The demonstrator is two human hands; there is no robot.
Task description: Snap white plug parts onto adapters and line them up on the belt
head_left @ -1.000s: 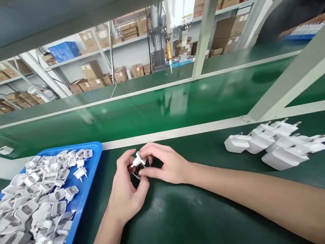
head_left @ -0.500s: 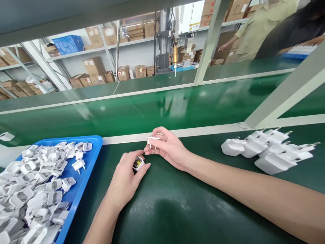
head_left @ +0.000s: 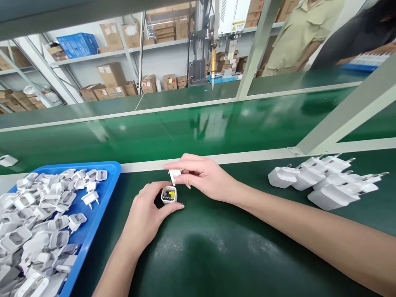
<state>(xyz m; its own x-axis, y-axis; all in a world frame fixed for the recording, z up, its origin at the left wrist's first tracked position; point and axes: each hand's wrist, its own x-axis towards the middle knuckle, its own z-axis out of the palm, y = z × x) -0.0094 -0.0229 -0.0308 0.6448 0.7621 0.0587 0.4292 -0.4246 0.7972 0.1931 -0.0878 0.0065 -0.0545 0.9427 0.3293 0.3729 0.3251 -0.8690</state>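
My left hand (head_left: 147,210) curls its fingers and thumb around a small white charger housing (head_left: 165,199) at the middle of the bench. The housing stands with its open end up, and a yellow part and circuitry show inside. Just above and behind it, my right hand (head_left: 202,175) pinches a white plug cap (head_left: 175,175) between thumb and fingers. The cap is apart from the housing, and its pins are mostly hidden by my fingers.
At left, a blue tray (head_left: 107,194) holds many loose white plug caps (head_left: 51,212). Several white chargers with pins (head_left: 329,194) stand at right. A green conveyor belt (head_left: 148,142) runs behind the bench, with a metal post (head_left: 349,103) at right. Beyond it is a person (head_left: 305,33).
My right hand has turned the plug cap over and brought it left, above the housing. My left hand has opened slightly around the housing, whose open end now shows more fully.
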